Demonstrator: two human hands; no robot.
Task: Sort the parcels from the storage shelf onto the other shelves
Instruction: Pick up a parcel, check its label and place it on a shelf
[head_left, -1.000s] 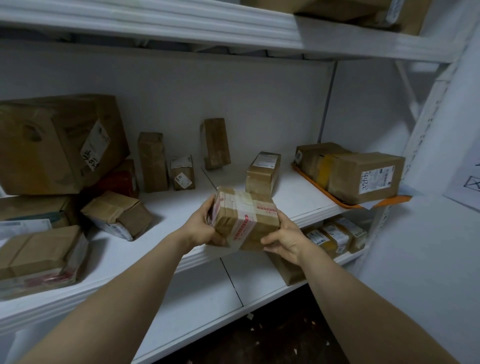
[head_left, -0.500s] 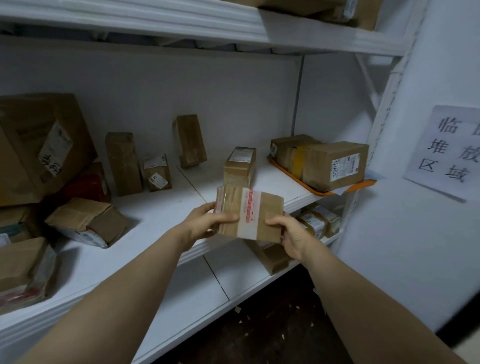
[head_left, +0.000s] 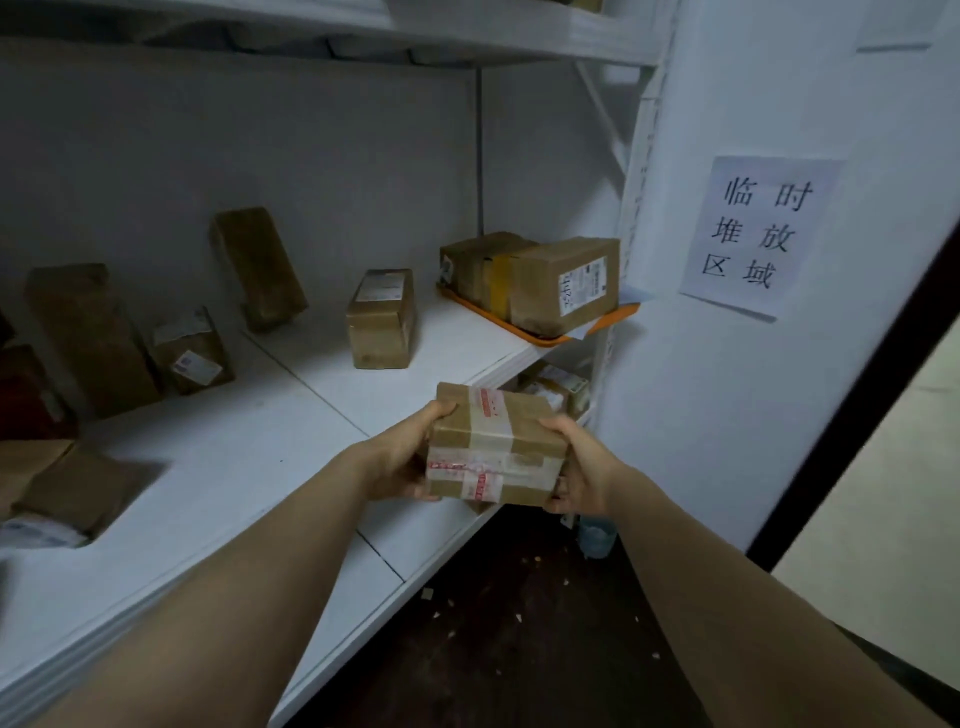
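Brown parcel (head_left: 496, 447) — red-printed clear tape — white shelf (head_left: 249, 457), orange tray (head_left: 519, 327).

Red parcel (head_left: 26, 400) half off-frame left.

The parcel (head_left: 496, 447) has been tipped so its broad taped face points up and a taped side wall faces the camera. It has been carried toward 3 o'clock along the front edge of the shelf (head_left: 249, 457), stopping short of the orange tray (head_left: 519, 330). The right hand (head_left: 576, 467) has shifted from the lower corner to the right wall. The wall notice (head_left: 758, 234) has fully entered view at 2 o'clock.
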